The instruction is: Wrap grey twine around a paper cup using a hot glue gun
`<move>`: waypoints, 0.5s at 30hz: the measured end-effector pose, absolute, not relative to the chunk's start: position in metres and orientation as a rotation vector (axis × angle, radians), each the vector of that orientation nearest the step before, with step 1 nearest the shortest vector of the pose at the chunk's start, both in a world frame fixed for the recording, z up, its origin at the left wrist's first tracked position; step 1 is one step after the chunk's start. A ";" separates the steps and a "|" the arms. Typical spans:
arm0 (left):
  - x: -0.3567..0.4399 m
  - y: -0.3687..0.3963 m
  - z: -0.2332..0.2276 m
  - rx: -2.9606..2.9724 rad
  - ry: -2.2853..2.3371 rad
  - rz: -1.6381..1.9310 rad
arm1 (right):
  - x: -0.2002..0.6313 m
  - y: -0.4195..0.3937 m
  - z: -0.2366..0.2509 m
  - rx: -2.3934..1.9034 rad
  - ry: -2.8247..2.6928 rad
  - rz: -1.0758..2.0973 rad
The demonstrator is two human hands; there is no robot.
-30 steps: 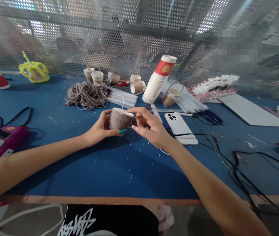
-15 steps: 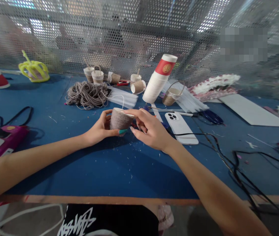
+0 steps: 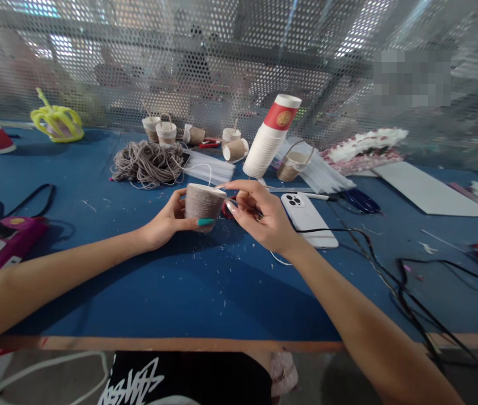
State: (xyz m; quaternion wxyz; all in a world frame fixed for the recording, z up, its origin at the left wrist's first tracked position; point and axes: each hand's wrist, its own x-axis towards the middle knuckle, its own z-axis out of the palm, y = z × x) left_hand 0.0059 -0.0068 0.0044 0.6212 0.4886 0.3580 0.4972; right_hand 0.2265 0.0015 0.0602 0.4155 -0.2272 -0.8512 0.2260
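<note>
Head view: L hand (image 3: 166, 220) grips a small twine-wrapped cup (image 3: 202, 201) from its left side, thumb w/ teal nail across the near lower edge, fingers behind. Cup is upright, held just above the blue table (image 3: 138, 292), about centre of the scene. R hand (image 3: 260, 216) is at the cup's right side, index fingertip touching the rim; thumb & other fingers curled together, pinched – can't tell what, if anything, is between them. Something red shows between cup & R hand, too hidden to name. A thin pale strand (image 3: 205, 169) rises from the cup's rim and arcs far-left toward the twine bundle (image 3: 148, 163), which lies far-left of the cup.

Just right of R hand: white phone (image 3: 306, 216), face down, black cable (image 3: 374, 264) running from it to the near right. Far of the hands: leaning stack of paper cups (image 3: 269, 140) w/ red band on top, a lying wrapped cup (image 3: 235, 149) left of it, a small cup w/ handle (image 3: 293, 163) right of it. Further left, beyond the bundle, a few more small wrapped cups (image 3: 166, 132). White strips (image 3: 211, 167) between bundle & stack. Far left: yellow-green crown-like item (image 3: 57, 121). Near left edge: pink glue gun (image 3: 7, 242) w/ black cord. Far right: white sheet (image 3: 428, 194), blue-handled scissors (image 3: 359, 199) left of it. Perforated metal screen (image 3: 222, 56) backs the table.
</note>
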 end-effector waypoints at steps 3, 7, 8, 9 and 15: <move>0.005 -0.007 0.005 1.118 0.798 1.133 | 0.226 0.002 0.061 -0.592 -2.131 0.557; 0.004 -0.007 0.005 1.137 0.782 1.124 | 0.226 0.001 0.062 -0.594 -2.120 0.565; 0.004 -0.006 0.005 1.140 0.776 1.129 | 0.226 0.001 0.062 -0.581 -2.122 0.562; 0.004 -0.006 0.004 1.139 0.773 1.133 | 0.226 0.001 0.063 -0.569 -2.127 0.556; 0.004 -0.006 0.003 1.120 0.778 1.132 | 0.226 0.003 0.064 -0.584 -2.219 0.391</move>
